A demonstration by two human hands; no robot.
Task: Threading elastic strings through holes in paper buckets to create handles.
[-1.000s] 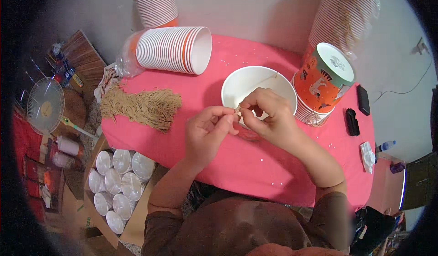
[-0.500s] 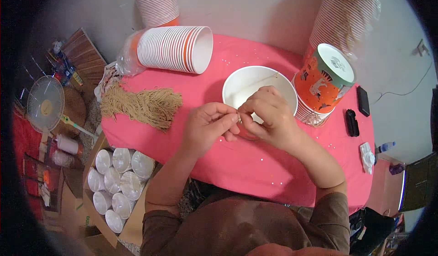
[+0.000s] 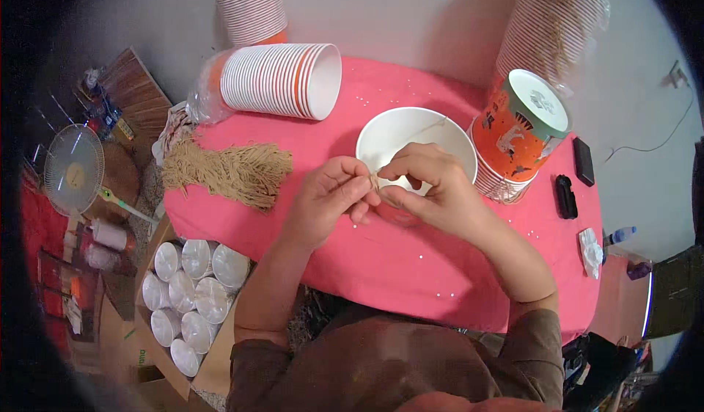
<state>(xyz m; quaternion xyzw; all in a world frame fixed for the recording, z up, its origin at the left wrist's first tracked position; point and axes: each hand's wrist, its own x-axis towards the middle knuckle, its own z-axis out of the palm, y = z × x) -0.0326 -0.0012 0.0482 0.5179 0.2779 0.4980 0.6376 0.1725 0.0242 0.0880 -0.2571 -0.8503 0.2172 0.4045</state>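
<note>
Just in front of a white-lined paper bucket (image 3: 374, 139), both hands meet at a short piece of thin tan cord (image 3: 375, 181). My left hand (image 3: 330, 201) pinches it between thumb and forefinger, the other fingers curled below. From the other side, my right hand (image 3: 440, 192) has its thumb and forefinger at the same cord, with a gap between them behind the tips. A thin strand lies against the inside of the bucket's far wall. To the left, a thick bundle of tan cords (image 3: 235, 173) is spread on the pink cloth (image 3: 352, 265).
A nested stack of paper buckets (image 3: 271, 82) lies at the back left. An orange printed bucket (image 3: 513, 126) stands upside down on the right, near a black case (image 3: 565, 197) and crumpled tissue (image 3: 589, 252). A cardboard box (image 3: 220, 346) of wrapped cups sits at the lower left.
My right thumb and forefinger have spread further apart, and that hand's knuckles have lowered slightly. My left hand has shifted a little to the left, still pinching the cord.
</note>
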